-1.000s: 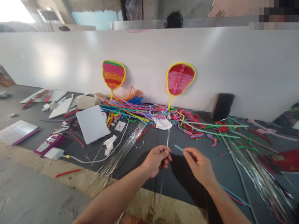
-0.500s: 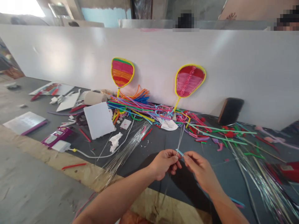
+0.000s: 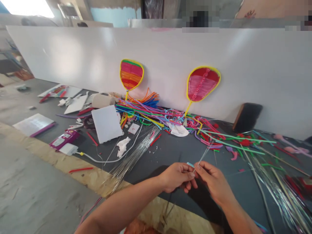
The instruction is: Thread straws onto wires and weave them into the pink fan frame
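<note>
My left hand (image 3: 179, 178) is closed in a pinch, with a short light blue pipe cleaner (image 3: 190, 165) showing at its fingertips. Beside it, the thumb and forefinger of my right hand (image 3: 213, 182) close on a few thin metal wires (image 3: 204, 155), which slant up and to the right. The two hands nearly touch, and the wires' lower ends are partly hidden by my fingers. Both hands are above the dark tabletop, close to its front edge.
Two yellow-rimmed fans, one striped (image 3: 132, 75) and one pink-red (image 3: 203, 83), lean against a white board (image 3: 165, 52). Pipe cleaners (image 3: 146, 109) lie heaped below. Loose wires (image 3: 136, 156), a phone (image 3: 247, 117), a white square box (image 3: 107, 124) and a purple device (image 3: 64, 139) lie around.
The wires now tilt to the right instead of standing nearly upright. My right fingers have moved from the blue pipe cleaner onto the wires. The view has shifted slightly left.
</note>
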`<state>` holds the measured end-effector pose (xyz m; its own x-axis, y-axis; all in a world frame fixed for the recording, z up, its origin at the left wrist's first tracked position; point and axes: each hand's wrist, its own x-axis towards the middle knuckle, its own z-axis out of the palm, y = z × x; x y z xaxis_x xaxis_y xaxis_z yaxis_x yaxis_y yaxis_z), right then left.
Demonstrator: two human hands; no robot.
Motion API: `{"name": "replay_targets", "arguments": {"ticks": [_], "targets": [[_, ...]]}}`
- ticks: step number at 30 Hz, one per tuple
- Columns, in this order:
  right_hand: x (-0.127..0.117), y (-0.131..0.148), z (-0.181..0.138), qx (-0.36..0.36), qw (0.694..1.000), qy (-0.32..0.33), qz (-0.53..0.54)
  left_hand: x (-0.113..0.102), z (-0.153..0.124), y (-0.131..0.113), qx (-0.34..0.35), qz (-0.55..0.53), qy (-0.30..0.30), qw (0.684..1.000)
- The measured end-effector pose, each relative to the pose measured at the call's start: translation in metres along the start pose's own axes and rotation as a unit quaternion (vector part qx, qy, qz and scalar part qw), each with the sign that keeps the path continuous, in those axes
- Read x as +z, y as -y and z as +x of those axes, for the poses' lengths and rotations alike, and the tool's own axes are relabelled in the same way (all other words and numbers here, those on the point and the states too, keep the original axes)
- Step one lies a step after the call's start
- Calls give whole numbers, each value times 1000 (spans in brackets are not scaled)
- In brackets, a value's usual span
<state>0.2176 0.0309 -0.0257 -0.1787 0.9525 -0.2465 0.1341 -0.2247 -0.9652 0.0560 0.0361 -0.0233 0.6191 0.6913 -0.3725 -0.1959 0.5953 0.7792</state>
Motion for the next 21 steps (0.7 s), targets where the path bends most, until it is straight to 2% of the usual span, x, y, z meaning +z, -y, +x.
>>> {"name": "replay_targets", "arguments": {"ticks": [4,8,14,18,21], "targets": [[-6,0,2,-26,998,-55,15,0,0,1,-5,-12,6,1000],[-19,4,8,-66,986,-129,81,0,0,2,-37,-20,21,999],[-39,12,13,-101,963,-199,153,-4,-3,-6,-93,53,42,993],[-46,15,12,-103,958,-215,161,-4,-6,-10,-99,121,48,987],[-47,16,9,-89,963,-189,171,-3,-5,-10,-80,141,27,986]]}}
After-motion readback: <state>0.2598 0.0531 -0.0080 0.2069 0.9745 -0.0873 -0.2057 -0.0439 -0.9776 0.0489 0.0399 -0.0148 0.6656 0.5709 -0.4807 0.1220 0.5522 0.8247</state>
